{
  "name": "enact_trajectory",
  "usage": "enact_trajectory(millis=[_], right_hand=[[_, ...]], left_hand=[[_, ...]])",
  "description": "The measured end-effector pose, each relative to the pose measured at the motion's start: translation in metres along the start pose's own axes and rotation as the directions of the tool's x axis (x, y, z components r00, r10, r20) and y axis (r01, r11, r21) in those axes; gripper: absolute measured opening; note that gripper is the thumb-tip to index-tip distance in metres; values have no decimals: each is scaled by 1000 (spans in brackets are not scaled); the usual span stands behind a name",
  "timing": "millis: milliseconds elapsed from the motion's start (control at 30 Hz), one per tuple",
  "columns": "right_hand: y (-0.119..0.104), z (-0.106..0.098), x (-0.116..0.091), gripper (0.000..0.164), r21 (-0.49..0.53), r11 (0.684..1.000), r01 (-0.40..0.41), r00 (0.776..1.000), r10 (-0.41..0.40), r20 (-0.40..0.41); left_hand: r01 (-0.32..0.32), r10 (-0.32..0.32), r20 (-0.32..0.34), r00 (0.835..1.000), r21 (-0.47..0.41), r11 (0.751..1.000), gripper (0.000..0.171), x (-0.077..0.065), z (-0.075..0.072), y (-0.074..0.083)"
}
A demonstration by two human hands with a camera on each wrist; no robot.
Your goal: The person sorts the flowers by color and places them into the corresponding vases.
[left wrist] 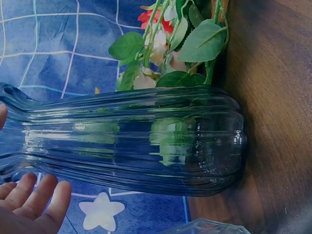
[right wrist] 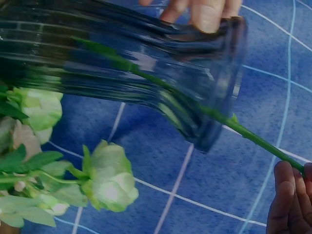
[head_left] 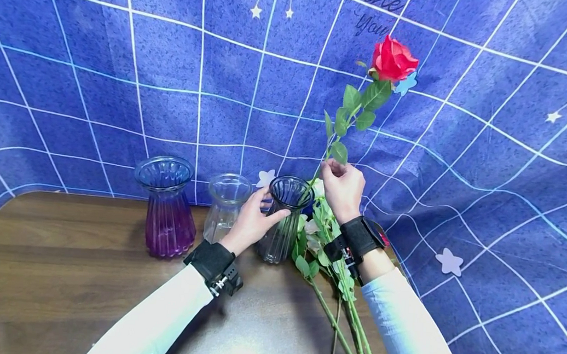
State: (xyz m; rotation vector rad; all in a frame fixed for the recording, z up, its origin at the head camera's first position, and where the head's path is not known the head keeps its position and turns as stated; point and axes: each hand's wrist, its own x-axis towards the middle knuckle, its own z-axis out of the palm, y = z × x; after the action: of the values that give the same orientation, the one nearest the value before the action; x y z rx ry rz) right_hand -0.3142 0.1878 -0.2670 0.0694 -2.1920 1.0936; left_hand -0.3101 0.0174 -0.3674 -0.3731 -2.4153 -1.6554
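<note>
A red rose (head_left: pixel 392 58) on a long green stem (right wrist: pixel 253 139) leans up and right, its lower end inside a dark blue-grey ribbed glass vase (head_left: pixel 282 221). My right hand (head_left: pixel 330 169) pinches the stem just above the vase's mouth, below the leaves. My left hand (head_left: pixel 269 206) grips the vase's neck, thumb in front and fingers behind. In the right wrist view the left hand's fingertips (right wrist: pixel 204 12) lie on the vase (right wrist: pixel 122 63) near the rim. The left wrist view shows the vase (left wrist: pixel 146 141) side-on with the left hand's fingers (left wrist: pixel 34 204) by its neck.
A clear vase (head_left: pixel 226 206) and a purple vase (head_left: pixel 165 207) stand left of the dark one on the wooden table (head_left: pixel 59 282). A bunch of white and green flowers (head_left: pixel 328 240) lies right of the vase under my right forearm. A blue grid-patterned cloth (head_left: pixel 462 156) hangs behind.
</note>
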Motion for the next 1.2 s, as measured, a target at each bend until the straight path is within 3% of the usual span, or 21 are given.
enact_trajectory(millis=[500,967,1200], right_hand=[[14,9,-12,17,16,999,-37,998,36,58],[22,17,-20,15,-93,996,4,997,3,71],[21,17,-21,12,-58,998,-5,998,10,70]], left_hand=[[-59,59,-30,998,3,998,70,1,1,-4],[-14,14,-7,1000,-15,1000,71,0,2,-5],[-10,10,-17,1000,-18,1000,74,-2,3,-3]])
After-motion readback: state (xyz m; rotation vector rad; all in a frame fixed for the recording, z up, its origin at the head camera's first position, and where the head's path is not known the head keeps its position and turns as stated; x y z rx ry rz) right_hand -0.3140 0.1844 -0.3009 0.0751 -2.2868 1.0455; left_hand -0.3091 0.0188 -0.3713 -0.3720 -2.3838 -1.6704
